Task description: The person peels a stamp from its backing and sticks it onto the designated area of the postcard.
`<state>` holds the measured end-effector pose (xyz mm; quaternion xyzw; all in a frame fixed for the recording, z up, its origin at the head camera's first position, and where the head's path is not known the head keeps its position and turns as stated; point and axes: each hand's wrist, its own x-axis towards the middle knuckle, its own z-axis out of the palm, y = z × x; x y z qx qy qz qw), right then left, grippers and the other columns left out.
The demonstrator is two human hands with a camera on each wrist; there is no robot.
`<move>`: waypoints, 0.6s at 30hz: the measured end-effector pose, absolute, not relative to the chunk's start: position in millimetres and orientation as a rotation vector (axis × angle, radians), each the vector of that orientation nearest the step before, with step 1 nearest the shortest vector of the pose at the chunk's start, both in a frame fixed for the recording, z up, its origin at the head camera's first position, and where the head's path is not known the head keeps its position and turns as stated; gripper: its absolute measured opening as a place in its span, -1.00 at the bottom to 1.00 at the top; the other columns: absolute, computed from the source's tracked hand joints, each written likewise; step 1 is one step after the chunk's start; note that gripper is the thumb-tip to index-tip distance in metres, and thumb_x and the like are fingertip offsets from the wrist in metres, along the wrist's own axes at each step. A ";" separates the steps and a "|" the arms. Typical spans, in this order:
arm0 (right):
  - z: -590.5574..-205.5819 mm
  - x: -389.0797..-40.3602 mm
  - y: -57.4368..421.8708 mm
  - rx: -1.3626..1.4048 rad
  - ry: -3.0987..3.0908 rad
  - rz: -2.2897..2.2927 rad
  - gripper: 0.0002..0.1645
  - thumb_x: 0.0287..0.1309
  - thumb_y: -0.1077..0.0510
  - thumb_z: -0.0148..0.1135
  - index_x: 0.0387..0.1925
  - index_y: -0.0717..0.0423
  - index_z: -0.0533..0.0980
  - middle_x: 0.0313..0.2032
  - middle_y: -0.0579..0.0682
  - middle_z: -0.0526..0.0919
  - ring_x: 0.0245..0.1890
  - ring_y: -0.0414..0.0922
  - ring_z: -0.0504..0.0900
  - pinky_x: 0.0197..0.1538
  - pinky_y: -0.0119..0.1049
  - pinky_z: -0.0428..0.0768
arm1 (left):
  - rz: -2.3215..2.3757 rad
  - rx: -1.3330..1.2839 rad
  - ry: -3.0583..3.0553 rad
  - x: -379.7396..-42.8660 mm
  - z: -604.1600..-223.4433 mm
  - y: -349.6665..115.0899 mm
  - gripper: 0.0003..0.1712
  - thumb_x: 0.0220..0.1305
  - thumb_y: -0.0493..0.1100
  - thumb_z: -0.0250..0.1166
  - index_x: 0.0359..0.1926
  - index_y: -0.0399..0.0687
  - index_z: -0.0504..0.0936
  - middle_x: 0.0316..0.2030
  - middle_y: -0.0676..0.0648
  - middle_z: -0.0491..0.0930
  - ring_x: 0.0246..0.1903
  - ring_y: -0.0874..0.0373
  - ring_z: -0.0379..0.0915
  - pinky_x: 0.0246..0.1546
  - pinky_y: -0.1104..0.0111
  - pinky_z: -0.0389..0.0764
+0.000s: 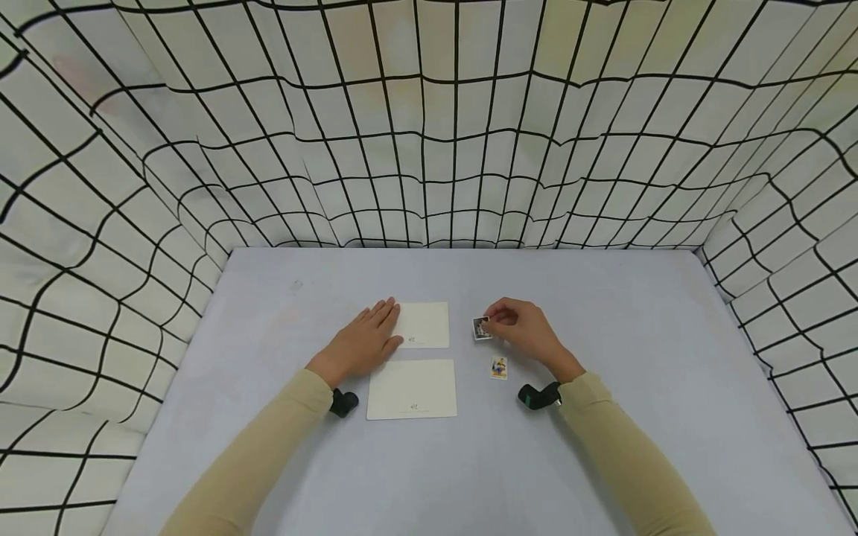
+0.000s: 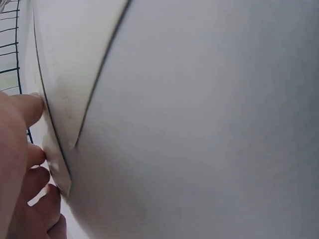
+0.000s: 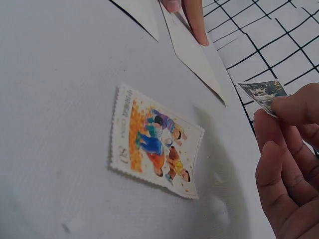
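My right hand (image 1: pixel 529 330) pinches a dark postage stamp (image 3: pixel 262 93), marked 80, between thumb and index finger. Nearer to me, a colourful stamp (image 3: pixel 154 143) with playing figures and a perforated edge lies face up on the table, its edges slightly curled. My left hand (image 1: pixel 362 339) lies with fingers extended on the left part of a cream paper rectangle (image 1: pixel 425 325), like a card or envelope. Below it is a second, similar cream paper rectangle (image 1: pixel 412 388), with small print along its bottom edge. In the left wrist view, the left fingers (image 2: pixel 35 107) rest along the paper's edge.
The white table (image 1: pixel 637 417) extends around both papers and the stamps. Black-gridded white netting or sheeting (image 1: pixel 442 156) stands behind the table and along both sides. Dark wrist-worn cameras (image 1: pixel 536 396) sit close over the tabletop under each wrist.
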<state>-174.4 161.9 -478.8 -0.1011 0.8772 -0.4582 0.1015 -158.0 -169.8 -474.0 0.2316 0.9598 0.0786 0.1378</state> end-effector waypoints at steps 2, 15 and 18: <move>-477.7 -173.8 161.6 -0.298 2.576 -1.373 -0.74 0.25 0.04 0.43 -0.08 0.06 0.67 -0.18 0.05 0.76 -0.27 -0.18 0.68 -0.27 -0.39 0.61 | 0.274 0.671 2.780 -158.8 -474.2 -168.9 -0.20 0.66 0.11 -0.09 0.63 -0.30 -0.05 0.66 -0.27 -0.09 0.66 -0.19 -0.15 0.68 -0.05 -0.01; -463.0 -166.0 155.5 -0.319 2.484 -1.507 -0.73 0.24 0.04 0.46 -0.08 0.04 0.67 -0.18 0.05 0.76 -0.29 -0.14 0.70 -0.26 -0.37 0.65 | 0.760 0.683 2.876 -157.3 -467.3 -146.0 -0.29 0.59 0.13 0.08 0.57 -0.09 0.25 0.54 -0.19 0.31 0.56 -0.16 0.22 0.57 -0.05 0.31; -457.9 -162.7 153.2 -0.327 2.452 -1.549 -0.72 0.23 0.05 0.47 -0.08 0.06 0.67 -0.18 0.07 0.76 -0.27 -0.06 0.73 -0.24 -0.35 0.68 | 0.948 0.659 2.857 -152.3 -465.3 -136.6 -0.36 0.58 0.10 0.12 0.52 -0.08 0.34 0.45 -0.16 0.44 0.45 -0.13 0.40 0.46 -0.03 0.47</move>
